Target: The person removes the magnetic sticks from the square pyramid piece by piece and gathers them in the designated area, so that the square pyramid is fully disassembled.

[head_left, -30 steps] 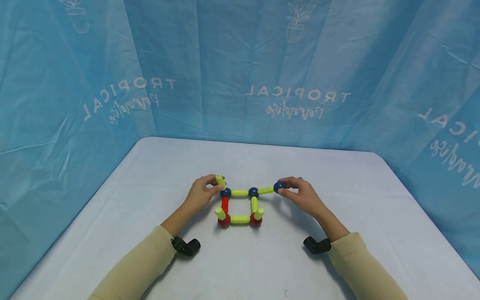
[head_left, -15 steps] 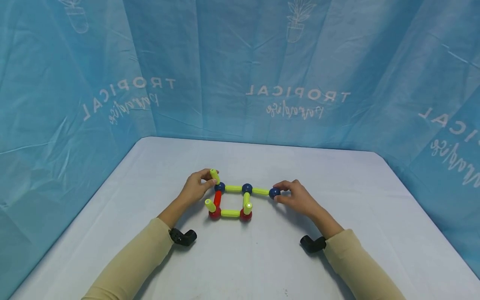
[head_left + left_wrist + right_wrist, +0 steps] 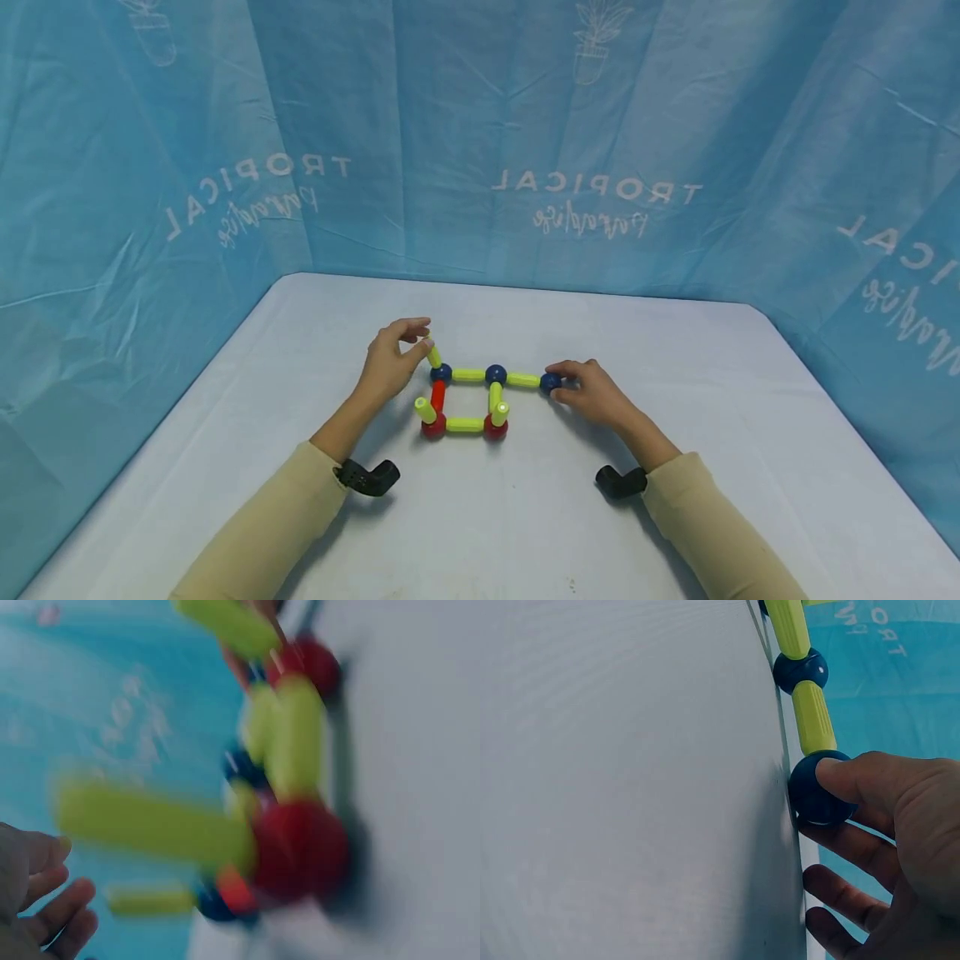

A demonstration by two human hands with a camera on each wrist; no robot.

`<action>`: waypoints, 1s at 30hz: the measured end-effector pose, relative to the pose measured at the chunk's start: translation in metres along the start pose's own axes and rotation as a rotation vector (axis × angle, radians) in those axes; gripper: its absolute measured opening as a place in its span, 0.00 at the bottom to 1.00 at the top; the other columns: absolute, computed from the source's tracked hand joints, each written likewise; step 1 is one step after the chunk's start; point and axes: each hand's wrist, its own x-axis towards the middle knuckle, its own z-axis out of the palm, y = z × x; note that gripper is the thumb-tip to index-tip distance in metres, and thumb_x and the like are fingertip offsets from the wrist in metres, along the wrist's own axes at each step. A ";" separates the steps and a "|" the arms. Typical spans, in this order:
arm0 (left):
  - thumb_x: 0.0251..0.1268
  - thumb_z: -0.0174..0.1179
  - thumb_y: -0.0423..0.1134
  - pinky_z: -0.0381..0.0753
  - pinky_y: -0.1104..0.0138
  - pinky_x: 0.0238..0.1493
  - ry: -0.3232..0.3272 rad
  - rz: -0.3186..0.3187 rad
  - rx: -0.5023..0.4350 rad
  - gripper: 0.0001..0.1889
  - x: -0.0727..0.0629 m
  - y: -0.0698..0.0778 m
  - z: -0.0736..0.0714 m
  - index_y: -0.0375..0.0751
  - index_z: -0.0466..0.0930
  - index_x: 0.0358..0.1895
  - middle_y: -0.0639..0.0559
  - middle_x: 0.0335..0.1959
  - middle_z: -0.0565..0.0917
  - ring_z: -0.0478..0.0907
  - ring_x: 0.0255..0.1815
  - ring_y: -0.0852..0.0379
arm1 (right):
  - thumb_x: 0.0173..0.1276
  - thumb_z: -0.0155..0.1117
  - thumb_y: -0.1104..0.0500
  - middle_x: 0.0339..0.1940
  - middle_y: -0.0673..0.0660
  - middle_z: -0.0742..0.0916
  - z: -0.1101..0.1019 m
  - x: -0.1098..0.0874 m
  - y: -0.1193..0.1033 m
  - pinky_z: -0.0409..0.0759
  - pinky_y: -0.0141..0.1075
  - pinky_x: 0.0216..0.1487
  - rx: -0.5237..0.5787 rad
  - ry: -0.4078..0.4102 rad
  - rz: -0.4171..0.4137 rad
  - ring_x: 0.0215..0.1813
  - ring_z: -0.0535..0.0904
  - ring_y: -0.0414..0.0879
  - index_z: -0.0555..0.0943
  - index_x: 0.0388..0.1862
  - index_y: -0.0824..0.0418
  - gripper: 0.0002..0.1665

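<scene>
A square of magnetic sticks and balls lies on the white table. Its front corners are two red balls (image 3: 433,426), each with a yellow-green stick (image 3: 425,409) standing up. Blue balls (image 3: 496,374) form the back corners, and a red stick (image 3: 438,396) makes the left side. From the back-right corner a yellow-green stick (image 3: 523,380) runs right to a third blue ball (image 3: 822,789); my right hand (image 3: 596,395) pinches this ball between thumb and fingers. Beside the upright back-left stick (image 3: 152,901), my left hand (image 3: 49,900) has loosely bent fingers, apart from the stick's tip.
The white tabletop (image 3: 480,533) spreads around the build. Blue printed curtains (image 3: 480,150) hang behind and at both sides. A black wrist device (image 3: 369,477) sits on the left wrist and another black device (image 3: 621,482) on the right.
The square has shifted left and slightly back. The right-hand stick and ball have swung from sloping upward to nearly level with the back row. My left hand has risen off the upright stick.
</scene>
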 end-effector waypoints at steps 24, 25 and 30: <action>0.61 0.62 0.43 0.60 0.54 0.63 -0.425 -0.060 0.290 0.19 0.019 0.042 0.104 0.47 0.79 0.56 0.52 0.53 0.82 0.71 0.57 0.52 | 0.63 0.64 0.55 0.55 0.56 0.83 0.005 -0.001 0.005 0.70 0.40 0.46 0.008 0.013 -0.034 0.51 0.70 0.50 0.77 0.60 0.51 0.25; 0.61 0.63 0.43 0.60 0.54 0.63 -0.430 -0.060 0.292 0.19 0.019 0.040 0.105 0.47 0.79 0.55 0.52 0.53 0.82 0.71 0.58 0.52 | 0.63 0.64 0.55 0.55 0.56 0.83 0.005 -0.001 0.005 0.70 0.39 0.46 0.006 0.014 -0.034 0.51 0.70 0.49 0.77 0.60 0.51 0.25; 0.60 0.63 0.43 0.61 0.53 0.61 -0.413 -0.042 0.287 0.17 0.016 0.038 0.106 0.48 0.81 0.52 0.52 0.54 0.82 0.72 0.58 0.50 | 0.62 0.64 0.54 0.55 0.57 0.82 0.003 -0.002 0.005 0.69 0.39 0.44 -0.003 0.019 -0.047 0.51 0.70 0.50 0.77 0.60 0.50 0.24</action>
